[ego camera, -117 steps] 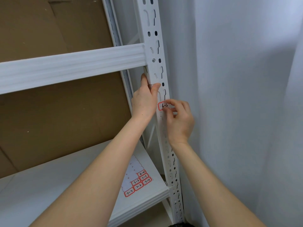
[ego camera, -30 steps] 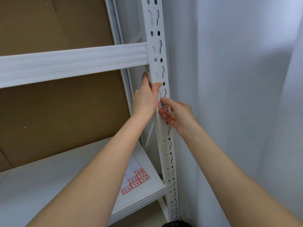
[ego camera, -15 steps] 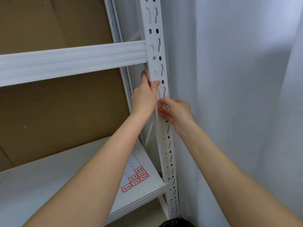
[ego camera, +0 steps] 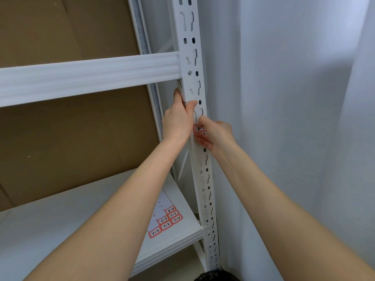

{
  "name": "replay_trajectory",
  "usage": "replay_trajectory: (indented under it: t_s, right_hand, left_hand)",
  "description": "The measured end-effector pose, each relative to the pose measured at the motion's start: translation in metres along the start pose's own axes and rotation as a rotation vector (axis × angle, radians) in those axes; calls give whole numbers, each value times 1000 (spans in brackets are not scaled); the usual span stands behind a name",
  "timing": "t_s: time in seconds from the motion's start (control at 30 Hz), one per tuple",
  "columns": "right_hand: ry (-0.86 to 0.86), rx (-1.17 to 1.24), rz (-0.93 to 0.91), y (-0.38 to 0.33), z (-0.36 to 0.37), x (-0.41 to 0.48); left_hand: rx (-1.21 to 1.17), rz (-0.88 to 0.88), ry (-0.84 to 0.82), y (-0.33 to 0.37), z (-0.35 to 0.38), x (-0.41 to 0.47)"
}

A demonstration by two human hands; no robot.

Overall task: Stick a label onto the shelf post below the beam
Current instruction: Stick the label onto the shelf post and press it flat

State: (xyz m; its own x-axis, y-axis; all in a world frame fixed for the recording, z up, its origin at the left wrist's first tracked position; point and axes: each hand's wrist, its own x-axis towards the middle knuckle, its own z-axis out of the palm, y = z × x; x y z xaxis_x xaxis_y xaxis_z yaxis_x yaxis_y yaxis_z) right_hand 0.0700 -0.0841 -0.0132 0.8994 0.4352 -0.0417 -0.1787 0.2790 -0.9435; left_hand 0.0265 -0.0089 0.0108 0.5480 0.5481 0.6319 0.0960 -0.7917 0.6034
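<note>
A white perforated shelf post (ego camera: 189, 57) rises at centre, with a white ribbed beam (ego camera: 87, 75) joined to it from the left. Just under the beam, my left hand (ego camera: 178, 120) wraps around the post's left edge, thumb on its front face. A small white label with a red border (ego camera: 199, 128) lies on the post's front, partly hidden. My right hand (ego camera: 215, 134) curls over it, fingertips pressed against the label and the post.
A sheet of red-bordered labels (ego camera: 166, 220) lies on the white lower shelf board (ego camera: 50, 224). Brown cardboard (ego camera: 71, 138) backs the shelf. A white wall or curtain (ego camera: 294, 98) stands close on the right. Something dark (ego camera: 217, 275) sits at the post's foot.
My right hand has turned from pinching the label from the side to lying over it with fingers curled against the post. The left hand has kept its grip.
</note>
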Motion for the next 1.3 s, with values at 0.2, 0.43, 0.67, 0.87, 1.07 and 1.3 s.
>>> replay_trajectory:
  t_s: [0.2, 0.43, 0.67, 0.87, 1.07, 1.3]
  right_hand:
    - [-15, 15, -19, 1, -2, 0]
    - [-89, 95, 18, 3, -9, -1]
    - [-137, 229, 56, 5, -14, -1]
    - [-84, 152, 8, 7, -9, 2]
    - [27, -38, -141, 13, -2, 8]
    - [64, -111, -205, 14, 0, 7]
  left_hand:
    - [7, -2, 5, 0, 0, 0]
    - [19, -5, -3, 1, -1, -1]
    - [13, 1, -4, 1, -2, -1]
    - [19, 8, 3, 1, -1, -1]
    - [21, -5, 15, 1, 0, 0]
    - [20, -4, 18, 1, 0, 0]
